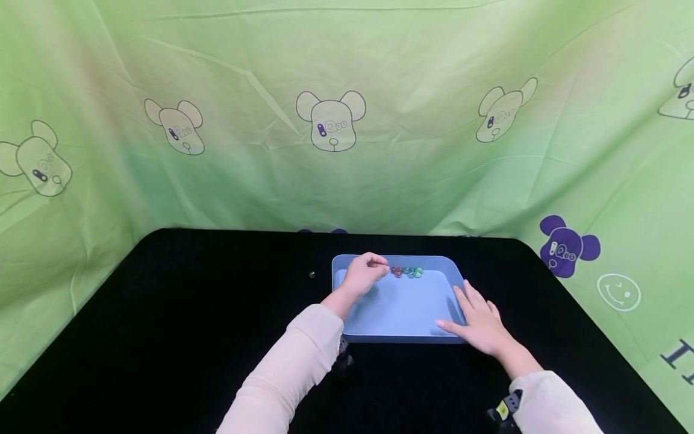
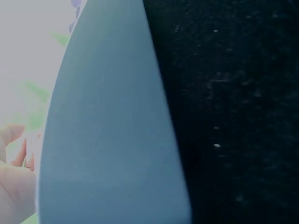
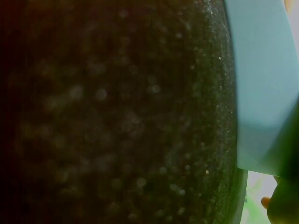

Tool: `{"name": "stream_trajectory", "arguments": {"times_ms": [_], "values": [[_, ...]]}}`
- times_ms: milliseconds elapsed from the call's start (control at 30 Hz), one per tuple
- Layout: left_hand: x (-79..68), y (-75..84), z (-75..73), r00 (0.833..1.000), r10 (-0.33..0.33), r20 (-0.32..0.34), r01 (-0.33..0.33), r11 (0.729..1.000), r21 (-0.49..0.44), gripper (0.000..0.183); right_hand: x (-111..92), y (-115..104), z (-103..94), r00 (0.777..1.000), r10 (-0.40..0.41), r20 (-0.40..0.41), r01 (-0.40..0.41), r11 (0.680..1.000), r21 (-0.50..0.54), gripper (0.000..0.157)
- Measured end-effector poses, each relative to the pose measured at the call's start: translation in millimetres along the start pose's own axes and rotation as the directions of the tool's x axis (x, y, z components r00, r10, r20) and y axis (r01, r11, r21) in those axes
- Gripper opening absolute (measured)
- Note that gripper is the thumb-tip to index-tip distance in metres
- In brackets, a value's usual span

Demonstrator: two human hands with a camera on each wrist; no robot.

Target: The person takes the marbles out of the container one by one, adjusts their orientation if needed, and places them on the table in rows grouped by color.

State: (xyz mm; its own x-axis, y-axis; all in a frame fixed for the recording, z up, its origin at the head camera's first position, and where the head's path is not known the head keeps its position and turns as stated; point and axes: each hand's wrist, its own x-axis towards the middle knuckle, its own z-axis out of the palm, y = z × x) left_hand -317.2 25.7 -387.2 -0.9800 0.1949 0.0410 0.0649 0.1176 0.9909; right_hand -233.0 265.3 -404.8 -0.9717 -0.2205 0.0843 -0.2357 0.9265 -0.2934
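Note:
A light-blue rectangular tray (image 1: 406, 307) lies on the black table. Along its far side runs a short row of small glass marbles, red marbles (image 1: 397, 272) at the left end and green marbles (image 1: 416, 273) at the right. My left hand (image 1: 362, 276) reaches over the tray's left side, fingers bent and fingertips right at the red marbles; whether it pinches one I cannot tell. Spread over the tray's right rim near the front corner, my right hand (image 1: 479, 322) rests with straight fingers. Up close, the tray's outer wall (image 2: 107, 121) fills much of the left wrist view.
One small marble (image 1: 311, 275) sits on the black tabletop (image 1: 217, 313), left of the tray. Behind the table hangs a green cloth (image 1: 260, 181) with printed bear heads, continuing down both sides. Dark wrist devices (image 1: 504, 413) are strapped at the sleeves.

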Motion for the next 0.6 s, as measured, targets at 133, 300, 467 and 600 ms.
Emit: {"name": "stream_trajectory", "arguments": {"times_ms": [133,300,467,600], "values": [[1.7,1.5,3.1,1.000,-0.016,0.001,0.016,1.000,0.004,0.014,-1.1,0.1,0.9,1.000,0.001,0.001,-0.001,1.000,0.000,0.089],[3.3,2.4,8.4,0.999,-0.030,-0.014,0.030,1.000,0.000,0.018,-1.9,0.8,2.3,1.000,0.001,0.000,-0.001,1.000,0.001,0.089],[7.5,0.3,14.2,0.998,-0.032,-0.059,0.033,0.999,0.027,0.015,-1.9,1.6,2.2,1.000,0.000,0.003,0.000,1.000,-0.001,0.089],[11.6,-2.1,18.8,0.995,-0.042,-0.088,0.044,0.999,0.019,0.013,-1.4,2.1,1.4,1.000,0.002,0.004,-0.002,1.000,-0.001,0.089]]}}
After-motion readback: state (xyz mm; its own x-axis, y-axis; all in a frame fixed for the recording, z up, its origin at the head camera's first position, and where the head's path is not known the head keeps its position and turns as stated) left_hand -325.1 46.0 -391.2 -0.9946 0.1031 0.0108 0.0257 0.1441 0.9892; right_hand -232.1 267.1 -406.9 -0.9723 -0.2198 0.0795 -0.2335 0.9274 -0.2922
